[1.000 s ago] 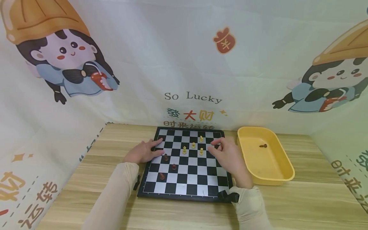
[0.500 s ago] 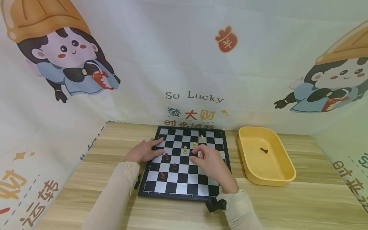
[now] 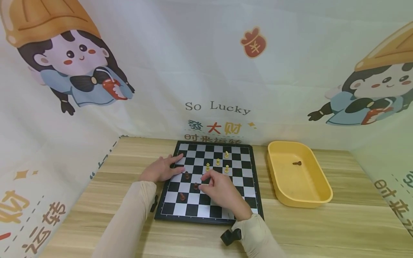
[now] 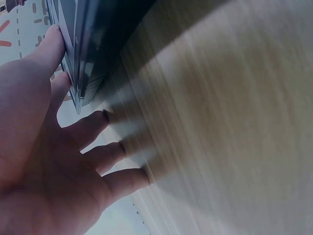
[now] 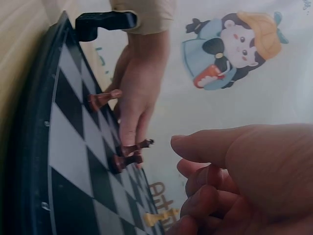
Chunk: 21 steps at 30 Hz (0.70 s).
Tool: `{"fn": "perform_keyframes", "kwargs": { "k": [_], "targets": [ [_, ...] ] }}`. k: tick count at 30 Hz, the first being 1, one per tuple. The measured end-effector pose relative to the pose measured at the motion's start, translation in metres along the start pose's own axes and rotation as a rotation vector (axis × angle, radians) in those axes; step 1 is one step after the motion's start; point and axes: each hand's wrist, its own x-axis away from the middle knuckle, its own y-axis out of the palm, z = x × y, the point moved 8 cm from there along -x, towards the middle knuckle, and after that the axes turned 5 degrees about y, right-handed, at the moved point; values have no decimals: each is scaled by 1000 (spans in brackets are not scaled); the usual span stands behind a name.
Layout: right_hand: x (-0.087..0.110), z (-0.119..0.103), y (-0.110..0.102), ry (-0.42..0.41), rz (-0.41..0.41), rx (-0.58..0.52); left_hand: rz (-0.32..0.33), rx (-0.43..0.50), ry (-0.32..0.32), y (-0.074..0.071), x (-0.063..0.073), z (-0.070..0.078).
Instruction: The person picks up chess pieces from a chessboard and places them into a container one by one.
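Note:
A black-and-white chessboard [image 3: 193, 219] lies on the wooden table. My left hand [image 3: 158, 171] rests at its left edge, thumb and index finger over the border; in the left wrist view the other fingers of the left hand [image 4: 58, 161] touch the table. Over the board's middle, my right hand [image 3: 222, 190] has its thumb tip beside a dark brown chess piece [image 3: 195, 186]. A gap shows between thumb and fingers of the right hand [image 5: 244, 171] in the right wrist view, with nothing held. Two other brown pieces, one a chess piece [image 3: 186, 175] near the left thumb, stand close by.
Several yellow pieces, including a knight [image 3: 227, 154], stand on the board's far half. A yellow plastic tray [image 3: 304, 202] sits right of the board, a brown chess piece [image 3: 297, 163] lying inside it. A printed white cloth [image 3: 155, 89] hangs behind the table.
My right hand has moved left and nearer across the board, from its right edge past the yellow pieces to the brown piece. The piece in the tray has rolled. My left hand stays put.

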Motion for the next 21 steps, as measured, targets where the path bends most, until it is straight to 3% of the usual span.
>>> {"fn": "perform_keyframes", "kwargs": {
  "k": [14, 21],
  "targets": [
    [-13, 6, 21, -28, -24, 41, -3, -4, -7, 1, 0, -1],
    [-21, 7, 27, 7, -53, 49, -2, 4, -2, 0, 0, 0]
  ]
}}
